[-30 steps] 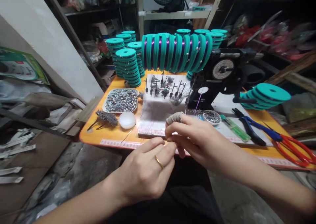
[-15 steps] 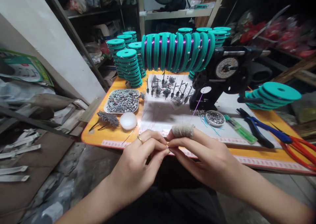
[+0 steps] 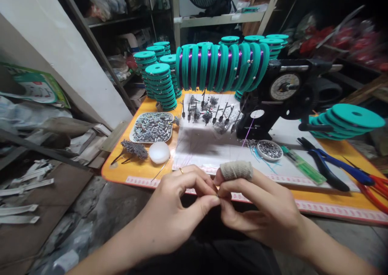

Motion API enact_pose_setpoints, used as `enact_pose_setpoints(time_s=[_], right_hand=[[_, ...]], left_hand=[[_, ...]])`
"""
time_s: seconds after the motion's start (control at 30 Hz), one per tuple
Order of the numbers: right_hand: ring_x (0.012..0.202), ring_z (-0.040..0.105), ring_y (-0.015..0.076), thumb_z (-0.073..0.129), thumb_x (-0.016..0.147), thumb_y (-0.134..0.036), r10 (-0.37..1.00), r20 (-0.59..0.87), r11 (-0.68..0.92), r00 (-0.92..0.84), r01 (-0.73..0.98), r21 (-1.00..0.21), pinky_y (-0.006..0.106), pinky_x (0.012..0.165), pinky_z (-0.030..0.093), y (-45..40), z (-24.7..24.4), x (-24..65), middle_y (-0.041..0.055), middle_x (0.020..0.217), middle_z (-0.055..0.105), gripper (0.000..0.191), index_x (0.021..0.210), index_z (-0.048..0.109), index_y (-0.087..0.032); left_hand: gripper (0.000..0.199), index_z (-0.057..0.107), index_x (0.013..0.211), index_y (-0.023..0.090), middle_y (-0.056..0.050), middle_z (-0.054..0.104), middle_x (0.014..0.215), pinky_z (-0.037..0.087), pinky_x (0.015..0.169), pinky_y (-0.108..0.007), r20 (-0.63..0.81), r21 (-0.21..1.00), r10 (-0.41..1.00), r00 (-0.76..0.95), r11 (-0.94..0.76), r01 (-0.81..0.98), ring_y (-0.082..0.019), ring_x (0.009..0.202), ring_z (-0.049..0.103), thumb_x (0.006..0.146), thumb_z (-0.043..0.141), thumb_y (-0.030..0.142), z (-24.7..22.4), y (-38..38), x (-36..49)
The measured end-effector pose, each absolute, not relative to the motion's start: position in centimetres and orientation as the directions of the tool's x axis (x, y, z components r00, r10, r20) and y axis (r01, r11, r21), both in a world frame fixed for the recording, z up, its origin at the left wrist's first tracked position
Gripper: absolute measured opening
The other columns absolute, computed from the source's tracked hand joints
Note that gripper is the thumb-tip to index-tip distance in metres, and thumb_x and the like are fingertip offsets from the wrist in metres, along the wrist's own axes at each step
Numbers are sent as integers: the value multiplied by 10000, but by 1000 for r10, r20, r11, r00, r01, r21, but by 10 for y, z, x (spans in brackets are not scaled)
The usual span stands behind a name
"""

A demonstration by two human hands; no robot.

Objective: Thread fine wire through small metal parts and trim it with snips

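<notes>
Two hands meet just off the front edge of one orange bench (image 3: 119,168), low in the middle of the view. Five stacks of teal spools (image 3: 158,69) stand at the back left, and one slanted stack (image 3: 357,115) stands at the right. More sit behind a row of spools (image 3: 222,66) on the single black machine (image 3: 257,125); overlap keeps that row from an exact count. There is one tray (image 3: 151,140) of small metal pieces, one white bowl (image 3: 159,153), one round dish (image 3: 269,150), one green cutter (image 3: 306,168), one pair of pliers (image 3: 325,168) and one pair of scissors (image 3: 374,190) with red handles.

The left hand (image 3: 178,204), wearing one ring (image 3: 182,170), is nearly closed, thumb and forefinger pressed together on a tiny piece (image 3: 217,194). The right hand (image 3: 262,204), one finger in a cloth wrap (image 3: 237,170), has its palm curled, thumb and forefinger pinching that same piece where the fingertips of both hands meet.

The piece is mostly covered and too small to identify; its long axis and direction cannot be told. One purple thread (image 3: 247,132) slants down and leftward from the machine, well apart from the left hand.
</notes>
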State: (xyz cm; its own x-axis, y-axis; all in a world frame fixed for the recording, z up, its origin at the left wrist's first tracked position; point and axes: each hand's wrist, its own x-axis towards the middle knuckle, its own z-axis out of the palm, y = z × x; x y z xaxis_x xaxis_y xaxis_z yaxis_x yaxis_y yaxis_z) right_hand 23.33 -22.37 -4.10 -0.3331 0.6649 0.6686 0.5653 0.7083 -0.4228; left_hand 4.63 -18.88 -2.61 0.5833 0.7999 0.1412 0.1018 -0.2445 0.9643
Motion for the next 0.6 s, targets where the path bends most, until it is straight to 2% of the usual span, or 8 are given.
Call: enact_pose_setpoints(time_s=[0.13, 0.23, 0.33, 0.47, 0.53, 0.6], right_hand=[[731, 666, 132, 566, 778, -37, 667, 684, 694, -295, 580, -426, 210, 635, 549, -224, -44, 232, 36, 803, 626, 173, 860, 559, -189], [756, 671, 124, 571, 776, -15, 669, 701, 663, -248, 626, -411, 197, 675, 553, -225, -46, 231, 32, 828, 633, 205, 880, 559, -192], [766, 674, 131, 580, 784, -10, 666, 714, 622, -216, 689, -373, 209, 686, 563, -228, -50, 232, 42, 866, 651, 216, 887, 562, -200], [768, 680, 160, 603, 799, -54, 651, 737, 557, -184, 776, -298, 254, 705, 583, -231, -53, 233, 62, 899, 679, 182, 897, 573, -204], [778, 688, 164, 622, 806, -69, 610, 768, 548, -195, 804, -231, 247, 719, 586, -230, -52, 234, 63, 891, 692, 165, 904, 587, -198], [767, 693, 157, 640, 812, -73, 548, 810, 541, -208, 827, -153, 226, 720, 586, -229, -51, 234, 57, 861, 701, 146, 896, 604, -187]], left_hand=[[131, 629, 735, 167, -39, 657, 853, 492, 826, -302, 104, 977, 789, 605, -196, 87, -173, 873, 630, 862, 654, 153, -27, -187, 47], [18, 637, 889, 186, -45, 581, 980, 485, 810, -288, 140, 978, 815, 562, -202, 49, -158, 881, 593, 882, 633, 171, -33, -191, 49], [153, 584, 1010, 230, -22, 482, 1021, 466, 756, -234, 220, 975, 870, 442, -204, -84, -118, 848, 536, 919, 543, 114, -41, -197, 55], [206, 548, 1031, 268, 19, 466, 913, 448, 735, -179, 233, 942, 936, 265, -149, -302, -81, 772, 506, 932, 521, 90, -52, -206, 70], [191, 549, 1052, 274, 16, 481, 955, 456, 807, -192, 236, 910, 955, 178, -153, -385, -84, 832, 539, 930, 550, 127, -58, -209, 77], [155, 571, 1059, 255, -9, 501, 1088, 430, 946, -244, 247, 884, 965, 90, -186, -430, -129, 1021, 554, 922, 583, 183, -64, -213, 81]])
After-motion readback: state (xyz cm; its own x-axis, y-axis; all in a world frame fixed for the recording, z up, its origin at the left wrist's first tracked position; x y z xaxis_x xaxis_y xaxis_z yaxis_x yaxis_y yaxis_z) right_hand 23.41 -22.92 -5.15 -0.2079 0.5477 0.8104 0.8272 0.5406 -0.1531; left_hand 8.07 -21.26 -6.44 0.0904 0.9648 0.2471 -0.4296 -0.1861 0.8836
